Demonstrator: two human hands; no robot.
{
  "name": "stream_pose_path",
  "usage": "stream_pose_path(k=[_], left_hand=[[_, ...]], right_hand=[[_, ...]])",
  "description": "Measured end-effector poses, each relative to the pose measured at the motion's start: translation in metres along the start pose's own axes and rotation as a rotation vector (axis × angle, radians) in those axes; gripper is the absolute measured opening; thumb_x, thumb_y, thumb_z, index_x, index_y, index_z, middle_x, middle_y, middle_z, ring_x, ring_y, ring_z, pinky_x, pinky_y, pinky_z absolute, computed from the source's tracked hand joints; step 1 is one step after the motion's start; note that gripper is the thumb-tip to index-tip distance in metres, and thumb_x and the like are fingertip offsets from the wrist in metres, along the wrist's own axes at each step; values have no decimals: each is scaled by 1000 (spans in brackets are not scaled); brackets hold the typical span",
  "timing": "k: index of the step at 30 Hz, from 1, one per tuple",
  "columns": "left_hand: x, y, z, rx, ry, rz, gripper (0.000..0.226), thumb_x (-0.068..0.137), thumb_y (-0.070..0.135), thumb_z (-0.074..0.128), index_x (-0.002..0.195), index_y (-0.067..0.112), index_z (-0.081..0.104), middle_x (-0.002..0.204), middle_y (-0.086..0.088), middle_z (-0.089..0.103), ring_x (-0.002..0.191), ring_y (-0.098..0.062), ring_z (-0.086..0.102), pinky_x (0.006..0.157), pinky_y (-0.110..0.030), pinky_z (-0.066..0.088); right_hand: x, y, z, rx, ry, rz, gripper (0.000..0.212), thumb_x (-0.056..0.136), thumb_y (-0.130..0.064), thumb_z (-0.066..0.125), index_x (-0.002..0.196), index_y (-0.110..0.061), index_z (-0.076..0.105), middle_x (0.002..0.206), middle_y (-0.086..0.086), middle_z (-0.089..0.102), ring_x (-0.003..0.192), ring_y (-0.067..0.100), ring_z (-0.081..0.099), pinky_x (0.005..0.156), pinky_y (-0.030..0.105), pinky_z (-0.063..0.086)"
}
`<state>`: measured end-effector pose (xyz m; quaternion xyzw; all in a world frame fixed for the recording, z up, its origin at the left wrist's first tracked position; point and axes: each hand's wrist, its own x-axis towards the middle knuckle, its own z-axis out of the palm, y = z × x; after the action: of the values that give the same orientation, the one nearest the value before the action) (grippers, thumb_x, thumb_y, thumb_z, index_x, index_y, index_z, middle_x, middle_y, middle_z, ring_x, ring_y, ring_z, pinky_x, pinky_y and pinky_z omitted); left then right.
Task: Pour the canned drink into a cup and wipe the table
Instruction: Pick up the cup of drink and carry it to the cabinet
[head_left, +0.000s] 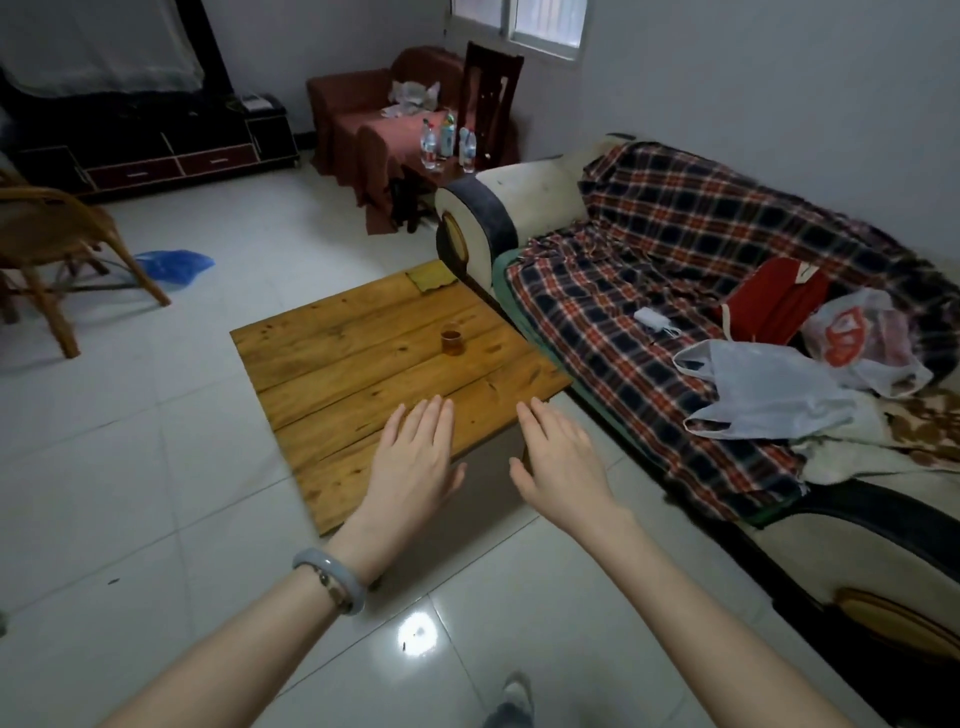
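wooden surface (337, 364), low and planked, set just beside sofa (519, 202). near its middle: small clear cup (451, 340), upright, holding amber liquid well up its wall; pouring judged done or nearly so. no can in view anywhere. at far corner: yellow-green cloth (431, 279), lying flat, likely the wiper.

left hand (415, 457) and right hand (563, 460): both flat, palms down, fingers straight and close together, holding nothing. seen over the near edge of the surface, well apart from cup and cloth. grey bangle (330, 577) on left wrist.

handling, as judgement:
- cup probably glass, so rigid, smooth and breakable; light even when filled; easily tipped by a sweeping cloth.
- best taken round the lower wall with thumb and two fingers, kept level, lifted aside before wiping beneath.
- cloth soft and limp, with no set grip point; to be bunched at its middle or pressed flat under the palm.

no spill visible on the planks at this range. dark marks look like knots in the wood.
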<state>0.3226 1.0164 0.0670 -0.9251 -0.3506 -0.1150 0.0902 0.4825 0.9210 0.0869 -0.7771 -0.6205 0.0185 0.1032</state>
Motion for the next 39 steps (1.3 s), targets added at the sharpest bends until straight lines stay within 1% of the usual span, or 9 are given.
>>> stream_pose_path(k=[5, 10, 16, 21, 24, 30, 33, 36, 39], left_hand=[[77, 0, 38, -8, -71, -105, 75, 75, 43, 71, 132, -1, 48, 131, -17, 57, 121, -29, 55, 105, -46, 40], [143, -9, 74, -11, -131, -183, 75, 82, 44, 63, 138, 1, 40, 139, -16, 49, 129, -29, 45, 111, -45, 31], [210, -32, 123, 33, -246, -217, 79, 89, 50, 51, 147, 5, 21, 152, -12, 30, 140, -25, 27, 117, -42, 18], [264, -63, 157, 47, -286, -250, 79, 91, 49, 48, 148, 6, 17, 153, -12, 26, 142, -25, 23, 118, -41, 15], [299, -77, 175, 39, -323, -253, 77, 92, 49, 47, 148, 6, 15, 154, -11, 25, 142, -25, 22, 118, -41, 13], [350, -107, 205, -13, -357, -340, 76, 92, 49, 46, 148, 6, 18, 152, -11, 29, 140, -25, 25, 118, -41, 14], [363, -114, 221, -24, -360, -371, 76, 91, 49, 49, 146, 5, 23, 149, -12, 34, 138, -25, 31, 116, -40, 16], [372, -121, 240, -31, -371, -427, 75, 85, 48, 59, 141, 3, 37, 139, -14, 48, 130, -27, 43, 113, -41, 26], [377, -130, 265, -70, -356, -531, 76, 74, 50, 70, 132, 4, 50, 127, -13, 59, 119, -28, 54, 106, -42, 37]], right_hand=[[83, 58, 19, 63, -54, -27, 65, 91, -31, 51, 144, -4, 26, 150, 15, 31, 139, 27, 26, 114, 37, 19], [159, 95, 37, 72, -78, -41, 66, 90, -32, 52, 144, -6, 26, 149, 14, 32, 138, 25, 28, 113, 36, 21], [240, 129, 65, 10, -139, -110, 66, 90, -33, 50, 145, -5, 24, 149, 15, 32, 139, 26, 27, 114, 37, 21], [316, 152, 81, 14, -201, -156, 66, 92, -34, 49, 145, -6, 23, 150, 14, 30, 139, 26, 26, 114, 37, 20], [362, 164, 89, 51, -250, -153, 65, 93, -32, 49, 146, -8, 20, 152, 12, 27, 140, 24, 25, 114, 35, 19], [436, 181, 104, 94, -322, -174, 66, 93, -31, 50, 147, -10, 20, 153, 11, 24, 141, 23, 23, 115, 34, 19], [465, 186, 115, 100, -357, -190, 66, 93, -31, 51, 147, -11, 19, 154, 10, 23, 141, 23, 22, 115, 34, 19], [489, 192, 130, 111, -398, -221, 65, 93, -30, 51, 147, -12, 20, 154, 9, 23, 141, 22, 21, 115, 35, 20], [511, 200, 150, 114, -458, -249, 66, 93, -29, 51, 148, -13, 18, 154, 8, 23, 141, 21, 21, 115, 35, 19]])
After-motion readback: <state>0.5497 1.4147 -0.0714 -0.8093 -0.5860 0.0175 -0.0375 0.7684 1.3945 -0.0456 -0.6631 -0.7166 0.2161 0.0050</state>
